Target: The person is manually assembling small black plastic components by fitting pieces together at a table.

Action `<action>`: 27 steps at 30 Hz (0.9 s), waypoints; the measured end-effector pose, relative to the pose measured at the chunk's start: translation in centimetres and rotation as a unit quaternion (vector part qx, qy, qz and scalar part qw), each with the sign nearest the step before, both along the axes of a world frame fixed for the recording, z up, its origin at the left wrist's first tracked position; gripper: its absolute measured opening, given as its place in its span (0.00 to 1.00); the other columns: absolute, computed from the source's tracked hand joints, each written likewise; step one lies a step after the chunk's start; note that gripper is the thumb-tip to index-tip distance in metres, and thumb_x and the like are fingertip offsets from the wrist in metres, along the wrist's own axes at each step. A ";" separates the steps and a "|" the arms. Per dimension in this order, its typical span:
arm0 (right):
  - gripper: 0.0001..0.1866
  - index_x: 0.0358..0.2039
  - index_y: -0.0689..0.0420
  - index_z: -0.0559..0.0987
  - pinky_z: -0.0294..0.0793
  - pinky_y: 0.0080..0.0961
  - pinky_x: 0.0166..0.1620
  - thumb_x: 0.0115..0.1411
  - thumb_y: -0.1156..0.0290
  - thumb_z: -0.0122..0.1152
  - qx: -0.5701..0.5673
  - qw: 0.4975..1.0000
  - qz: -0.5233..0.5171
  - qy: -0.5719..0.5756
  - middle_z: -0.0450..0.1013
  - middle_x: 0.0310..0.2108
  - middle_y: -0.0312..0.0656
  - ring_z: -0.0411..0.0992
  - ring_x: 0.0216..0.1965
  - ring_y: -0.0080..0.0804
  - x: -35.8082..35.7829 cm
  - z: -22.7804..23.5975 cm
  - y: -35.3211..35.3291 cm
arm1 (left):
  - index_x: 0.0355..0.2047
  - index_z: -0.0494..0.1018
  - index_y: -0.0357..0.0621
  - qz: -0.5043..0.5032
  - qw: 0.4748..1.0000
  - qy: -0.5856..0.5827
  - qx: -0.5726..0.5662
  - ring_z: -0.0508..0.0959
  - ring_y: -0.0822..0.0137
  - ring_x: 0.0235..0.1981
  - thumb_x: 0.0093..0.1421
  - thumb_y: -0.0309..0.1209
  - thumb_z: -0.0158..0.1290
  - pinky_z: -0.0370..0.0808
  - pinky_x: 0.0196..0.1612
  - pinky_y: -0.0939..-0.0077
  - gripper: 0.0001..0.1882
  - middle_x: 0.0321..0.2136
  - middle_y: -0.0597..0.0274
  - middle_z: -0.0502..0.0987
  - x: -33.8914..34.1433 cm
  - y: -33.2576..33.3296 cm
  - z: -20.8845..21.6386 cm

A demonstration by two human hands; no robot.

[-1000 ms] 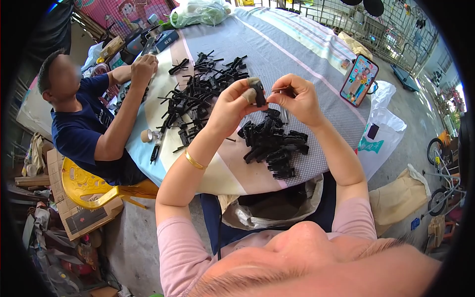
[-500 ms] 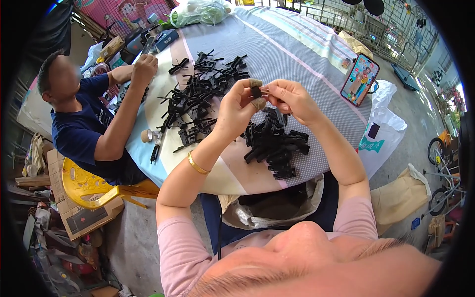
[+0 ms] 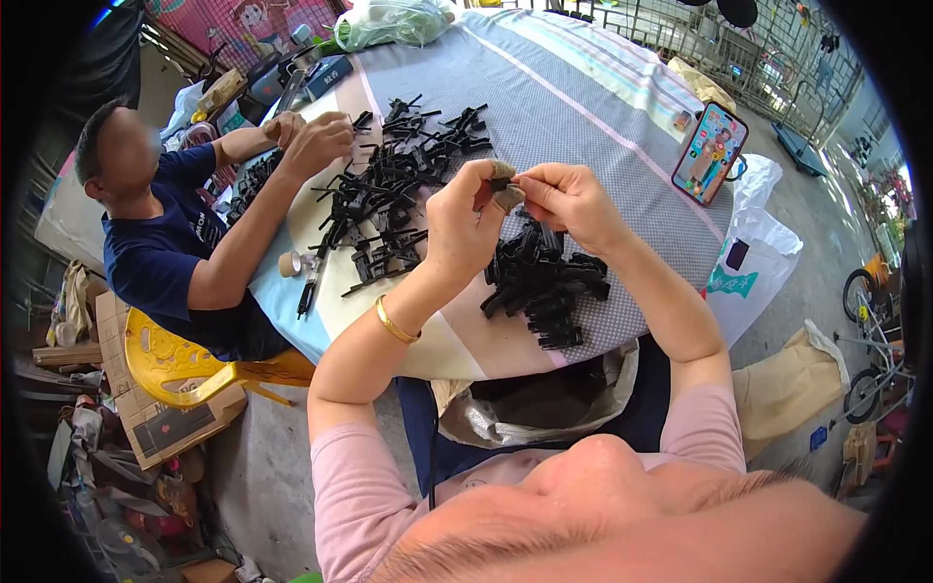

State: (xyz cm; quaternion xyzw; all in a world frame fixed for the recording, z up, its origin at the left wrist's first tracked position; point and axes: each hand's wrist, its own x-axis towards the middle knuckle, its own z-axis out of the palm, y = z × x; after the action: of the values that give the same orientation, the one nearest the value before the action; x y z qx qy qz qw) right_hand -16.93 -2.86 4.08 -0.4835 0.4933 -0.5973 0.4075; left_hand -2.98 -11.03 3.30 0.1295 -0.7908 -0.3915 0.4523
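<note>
My left hand (image 3: pixel 466 216), with coverings on its thumb and finger, pinches a small black plastic part (image 3: pixel 500 184) above the table. My right hand (image 3: pixel 571 204) meets it from the right, thumb and finger pressed together at the part's edge; what they grip is too small to name. Under my hands lies a tight heap of black plastic pieces (image 3: pixel 544 282). Farther left spreads a looser pile of black parts with thin arms (image 3: pixel 389 185).
Across the table's left side a co-worker (image 3: pixel 165 223) sits on a yellow plastic chair (image 3: pixel 165 360). A phone (image 3: pixel 709 154) stands propped at the right edge, beside a white plastic bag (image 3: pixel 748 243). A roll of tape (image 3: pixel 290 263) lies front left; an open sack (image 3: pixel 486 418) sits at my lap.
My right hand's fingers have closed in nearer the black part, which has tilted slightly. The co-worker's hand has moved right to the edge of the loose pile.
</note>
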 end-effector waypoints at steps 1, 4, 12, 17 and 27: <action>0.09 0.33 0.62 0.77 0.50 0.07 0.16 0.58 0.70 0.53 0.001 1.000 0.005 0.010 0.65 0.16 0.30 0.56 0.14 0.10 -0.2 0.1 -0.1 | 0.37 0.68 0.34 -0.001 1.000 -0.001 0.000 0.74 0.78 0.32 0.52 0.18 0.52 0.72 0.37 0.84 0.11 0.30 0.61 0.76 0.0 -0.1 0.1; 0.09 0.32 0.62 0.76 0.49 0.08 0.16 0.58 0.70 0.51 -0.074 0.994 -0.041 0.067 0.63 0.15 0.28 0.55 0.14 0.10 -2.6 -0.1 -0.5 | 0.47 0.62 0.37 -0.103 0.986 -0.075 0.104 0.75 0.73 0.35 0.51 0.20 0.55 0.73 0.39 0.82 0.23 0.34 0.58 0.75 0.3 -0.4 1.1; 0.08 0.28 0.62 0.78 0.57 0.11 0.19 0.56 0.71 0.53 -0.133 0.965 -0.148 0.169 0.68 0.15 0.31 0.60 0.16 0.11 -3.4 0.1 -0.8 | 0.45 0.67 0.40 -0.006 0.966 -0.192 -0.173 0.75 0.54 0.35 0.49 0.27 0.55 0.71 0.40 0.70 0.21 0.37 0.48 0.74 -0.6 -5.1 -1.5; 0.06 0.28 0.61 0.78 0.63 0.12 0.23 0.49 0.73 0.62 -0.159 0.938 -0.102 0.291 0.70 0.18 0.33 0.63 0.19 0.13 -1.2 -0.6 -0.9 | 0.47 0.65 0.41 0.033 0.945 -0.280 -0.165 0.74 0.49 0.35 0.45 0.23 0.54 0.71 0.39 0.64 0.25 0.33 0.44 0.74 -0.9 -5.6 -2.7; 0.07 0.26 0.58 0.78 0.68 0.19 0.23 0.45 0.71 0.65 -0.272 0.886 -0.084 0.367 0.71 0.20 0.38 0.68 0.18 0.26 -0.3 -0.5 -0.4 | 0.45 0.68 0.38 0.026 0.992 -0.111 0.050 0.75 0.71 0.27 0.52 0.25 0.52 0.72 0.32 0.78 0.19 0.30 0.55 0.75 -1.2 -2.4 -0.6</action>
State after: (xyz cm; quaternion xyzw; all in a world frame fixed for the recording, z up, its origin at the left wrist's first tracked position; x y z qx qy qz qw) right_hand -17.18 -3.29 3.60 -0.7169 0.4644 -0.5199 -0.0019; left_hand -4.17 -13.39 2.70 0.2150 -0.8117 -0.4022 0.3649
